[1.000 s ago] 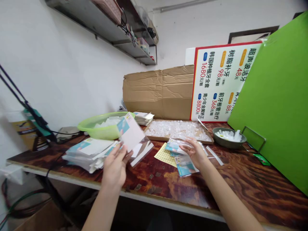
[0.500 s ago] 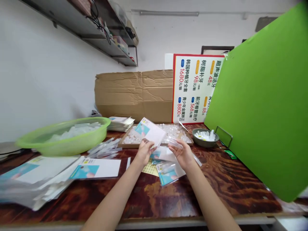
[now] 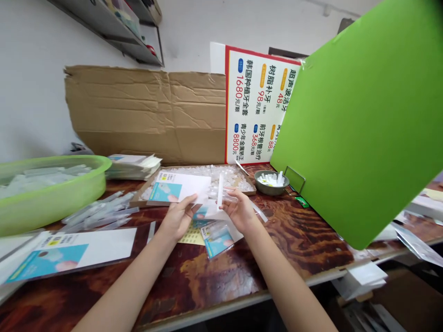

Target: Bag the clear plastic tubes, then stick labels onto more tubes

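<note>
My left hand (image 3: 179,219) pinches the right lower edge of a white card (image 3: 194,183) with a blue printed picture, which may sit in a clear sleeve. Beside it, my right hand (image 3: 239,211) has its fingers closed on a clear plastic piece (image 3: 231,195), whose exact kind I cannot make out. A narrow white strip (image 3: 220,192) stands upright at the right fingertips. Below the hands lie a clear-bagged card (image 3: 217,240) and a yellow sheet with rows of small marks (image 3: 192,236), partly covered.
A shallow cardboard tray (image 3: 138,203) of small clear pieces lies behind the hands. Left are a green basin (image 3: 93,180), clear tubes (image 3: 100,212) and printed cards (image 3: 114,242). A grey bowl (image 3: 272,188) and a tall green board (image 3: 349,129) stand right.
The view has turned right. The card in my left hand has swung from tilted to nearly level. A white strip now shows upright at my right fingertips.
</note>
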### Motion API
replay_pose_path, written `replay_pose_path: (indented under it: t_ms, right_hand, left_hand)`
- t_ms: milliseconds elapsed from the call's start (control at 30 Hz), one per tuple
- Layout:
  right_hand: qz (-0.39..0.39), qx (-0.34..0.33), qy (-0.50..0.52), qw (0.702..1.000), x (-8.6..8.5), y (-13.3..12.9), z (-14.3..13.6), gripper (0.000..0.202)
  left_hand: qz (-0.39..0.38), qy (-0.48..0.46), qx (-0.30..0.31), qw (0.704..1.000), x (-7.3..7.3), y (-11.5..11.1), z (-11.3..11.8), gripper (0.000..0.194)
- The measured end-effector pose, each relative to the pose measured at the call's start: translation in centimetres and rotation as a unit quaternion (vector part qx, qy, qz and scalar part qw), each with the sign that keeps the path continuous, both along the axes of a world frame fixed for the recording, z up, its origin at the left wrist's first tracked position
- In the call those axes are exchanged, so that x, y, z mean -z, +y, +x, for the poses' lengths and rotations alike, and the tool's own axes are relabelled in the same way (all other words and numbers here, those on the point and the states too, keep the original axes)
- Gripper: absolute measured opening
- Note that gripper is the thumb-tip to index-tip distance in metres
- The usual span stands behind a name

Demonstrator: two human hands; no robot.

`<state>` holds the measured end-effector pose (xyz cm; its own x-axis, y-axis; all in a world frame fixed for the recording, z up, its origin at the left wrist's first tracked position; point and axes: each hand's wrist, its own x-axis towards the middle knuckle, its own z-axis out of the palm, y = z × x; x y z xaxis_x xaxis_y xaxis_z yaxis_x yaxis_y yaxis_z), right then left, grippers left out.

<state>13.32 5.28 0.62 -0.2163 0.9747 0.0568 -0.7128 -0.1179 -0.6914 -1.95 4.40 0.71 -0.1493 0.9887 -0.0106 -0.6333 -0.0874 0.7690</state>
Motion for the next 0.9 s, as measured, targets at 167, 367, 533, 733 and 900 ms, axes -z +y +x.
replay_pose_path:
  t_ms: [167, 367, 533, 733, 900]
  right_hand:
    - [0.013, -0.002, -0.027, 1.0, 0.1, 0.0, 0.2, 0.022]
    - [0.035, -0.034, -0.087, 0.995, -0.1, -0.3, -0.5, 0.044]
    - [0.128, -0.019, -0.165, 0.978, 0.2, -0.8, -1.5, 0.072]
    - [0.391, 0.305, -0.45, 0.743, 0.8, -2.3, -1.7, 0.035]
    - [0.458, 0.343, -0.499, 0.651, 0.6, -3.3, -2.1, 0.032]
  left_hand:
    - [0.016, 0.031, 0.01, 0.999, 0.4, -0.2, 0.5, 0.013]
    - [0.048, 0.048, 0.061, 0.996, 0.8, -0.3, 0.1, 0.033]
    - [0.026, -0.018, 0.049, 0.998, 0.1, -0.6, -0.4, 0.018]
    - [-0.014, -0.151, -0.009, 0.988, -0.7, -0.2, -0.9, 0.018]
    - [-0.023, -0.167, -0.013, 0.986, -0.9, -0.1, -1.3, 0.021]
